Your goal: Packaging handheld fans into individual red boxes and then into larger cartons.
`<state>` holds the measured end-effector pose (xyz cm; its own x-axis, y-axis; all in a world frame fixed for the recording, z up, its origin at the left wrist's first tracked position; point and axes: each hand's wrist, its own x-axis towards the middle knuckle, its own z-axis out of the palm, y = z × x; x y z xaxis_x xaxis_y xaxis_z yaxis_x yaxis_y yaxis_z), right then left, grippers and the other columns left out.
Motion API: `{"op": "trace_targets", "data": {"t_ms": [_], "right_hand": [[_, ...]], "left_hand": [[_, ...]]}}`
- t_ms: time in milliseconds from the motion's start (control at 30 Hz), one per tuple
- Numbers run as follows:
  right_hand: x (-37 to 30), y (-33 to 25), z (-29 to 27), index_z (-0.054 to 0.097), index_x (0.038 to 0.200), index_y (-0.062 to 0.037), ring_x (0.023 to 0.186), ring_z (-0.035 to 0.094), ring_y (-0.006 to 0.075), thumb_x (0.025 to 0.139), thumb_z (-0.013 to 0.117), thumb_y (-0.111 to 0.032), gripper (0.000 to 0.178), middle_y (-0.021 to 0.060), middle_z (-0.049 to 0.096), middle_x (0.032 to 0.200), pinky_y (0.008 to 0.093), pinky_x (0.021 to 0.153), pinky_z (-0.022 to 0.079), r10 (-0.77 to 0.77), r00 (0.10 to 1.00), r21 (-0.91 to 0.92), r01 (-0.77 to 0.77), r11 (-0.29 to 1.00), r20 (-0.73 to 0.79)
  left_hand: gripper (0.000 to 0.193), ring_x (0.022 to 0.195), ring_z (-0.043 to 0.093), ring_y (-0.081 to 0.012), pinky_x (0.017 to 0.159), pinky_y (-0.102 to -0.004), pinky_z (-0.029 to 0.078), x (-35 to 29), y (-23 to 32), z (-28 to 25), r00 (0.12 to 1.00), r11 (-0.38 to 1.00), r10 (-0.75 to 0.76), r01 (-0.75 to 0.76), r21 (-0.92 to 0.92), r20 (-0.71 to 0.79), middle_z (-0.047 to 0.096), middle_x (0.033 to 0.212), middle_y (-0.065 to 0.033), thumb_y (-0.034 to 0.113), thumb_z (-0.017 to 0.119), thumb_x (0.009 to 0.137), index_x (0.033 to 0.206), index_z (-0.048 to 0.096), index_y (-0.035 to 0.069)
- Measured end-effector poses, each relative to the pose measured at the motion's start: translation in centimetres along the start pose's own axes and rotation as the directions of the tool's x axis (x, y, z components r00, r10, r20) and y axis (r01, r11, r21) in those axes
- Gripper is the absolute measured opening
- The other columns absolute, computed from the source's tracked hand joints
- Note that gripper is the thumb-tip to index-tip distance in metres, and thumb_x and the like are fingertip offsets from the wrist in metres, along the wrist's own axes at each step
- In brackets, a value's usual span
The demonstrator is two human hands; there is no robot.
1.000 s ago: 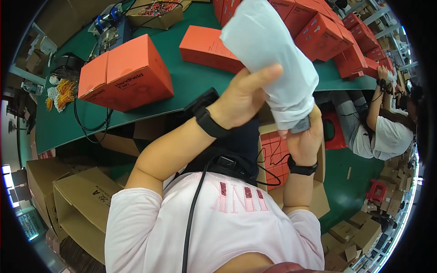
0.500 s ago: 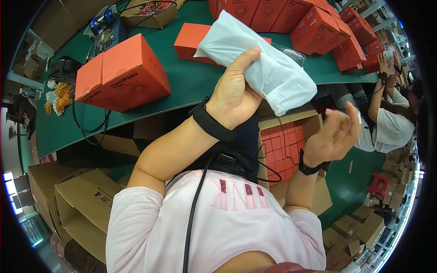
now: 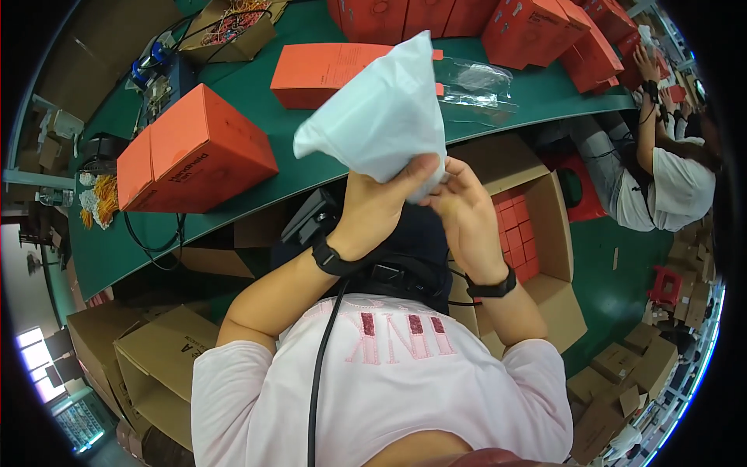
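A white plastic bag (image 3: 381, 109), wrapped around something hidden, is held up over the table's near edge. My left hand (image 3: 381, 202) grips its lower end from the left, thumb lying across the front. At the bag's lower right corner, the bent fingers of my right hand (image 3: 467, 210) pinch its edge. Behind the bag lies an orange-red carton (image 3: 311, 74), partly covered by it. Beside that carton is a clear plastic tray (image 3: 478, 89) on the green table (image 3: 303, 148).
Two orange-red boxes (image 3: 198, 156) stand together at left, with more boxes (image 3: 537, 31) along the back. An open cardboard box (image 3: 556, 226) of small red boxes is below the table. Orange and white cords (image 3: 101, 198) lie at far left. A co-worker (image 3: 669, 179) sits at right.
The bag has turned more upright and shifted left. My right hand has come in from the right and taken hold of its lower corner.
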<state>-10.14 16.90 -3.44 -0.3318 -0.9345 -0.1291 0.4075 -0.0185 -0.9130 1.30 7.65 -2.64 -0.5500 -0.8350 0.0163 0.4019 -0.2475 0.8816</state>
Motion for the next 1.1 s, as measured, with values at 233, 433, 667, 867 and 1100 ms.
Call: {"op": "trace_targets", "data": {"t_ms": [233, 433, 667, 867, 1100], "right_hand": [[-0.5, -4.0, -0.4, 0.055, 0.127, 0.0041, 0.104, 0.058, 0.0219, 0.076, 0.074, 0.000, 0.055, 0.0125, 0.058, 0.115, 0.0335, 0.091, 0.047, -0.499, 0.865, -0.854, 0.298, 0.426, 0.053], [3.1, -12.8, -7.9, 0.059, 0.125, 0.0057, 0.099, 0.060, 0.0119, 0.087, 0.071, -0.011, 0.043, 0.0068, 0.067, 0.108, 0.0270, 0.091, 0.045, -0.415, 0.908, -0.841, 0.185, 0.509, -0.052], [7.9, -14.8, -12.8, 0.057, 0.128, 0.0041, 0.104, 0.058, 0.0130, 0.085, 0.070, -0.007, 0.045, 0.0056, 0.064, 0.114, 0.0271, 0.095, 0.043, -0.270, 0.948, -0.886, 0.265, 0.379, 0.168], [10.8, -12.9, -11.9, 0.056, 0.126, 0.0020, 0.102, 0.055, 0.0177, 0.082, 0.068, -0.005, 0.046, 0.0084, 0.059, 0.109, 0.0294, 0.094, 0.041, -0.162, 0.911, -0.853, 0.413, 0.318, 0.380], [14.1, -10.8, -10.9, 0.057, 0.128, 0.0005, 0.113, 0.050, 0.0317, 0.085, 0.069, -0.016, 0.047, 0.0143, 0.057, 0.123, 0.0397, 0.100, 0.040, -0.045, 0.862, -0.863, 0.505, -0.018, 0.505]], "left_hand": [[0.057, 0.111, 0.056, -0.0194, 0.097, -0.0337, 0.044, 1.5, 0.1, 2.8, 0.939, 0.989, -0.095, 0.049, 0.143, 0.329, 0.061, 0.120, -0.0138, 0.045, 0.054, 0.100, 0.126, 0.055, -0.005], [0.095, 0.135, 0.038, -0.0414, 0.115, -0.0529, 0.025, 8.7, 2.1, 1.4, 0.784, 0.143, 0.275, -0.606, 0.782, 0.557, 0.048, 0.137, -0.0252, 0.046, 0.082, 0.070, 0.141, 0.040, -0.001], [0.092, 0.140, 0.035, -0.0401, 0.116, -0.0658, 0.011, 14.2, 0.3, -0.7, 0.878, 0.077, 0.054, -0.478, 0.875, 0.475, 0.047, 0.142, -0.0219, 0.031, 0.077, 0.075, 0.149, 0.032, -0.001], [0.068, 0.133, 0.045, -0.0335, 0.115, -0.0378, 0.028, 14.7, -0.4, -2.4, 0.937, 0.730, 0.228, -0.345, 0.590, 0.266, 0.052, 0.138, -0.0210, 0.014, 0.054, 0.082, 0.146, 0.039, -0.002], [0.047, 0.139, 0.038, -0.0343, 0.113, -0.0455, 0.029, 14.8, -0.6, -2.7, 0.868, 0.563, 0.252, -0.492, 0.664, 0.429, 0.046, 0.145, -0.0220, 0.007, 0.043, 0.081, 0.121, 0.067, 0.010]]}}
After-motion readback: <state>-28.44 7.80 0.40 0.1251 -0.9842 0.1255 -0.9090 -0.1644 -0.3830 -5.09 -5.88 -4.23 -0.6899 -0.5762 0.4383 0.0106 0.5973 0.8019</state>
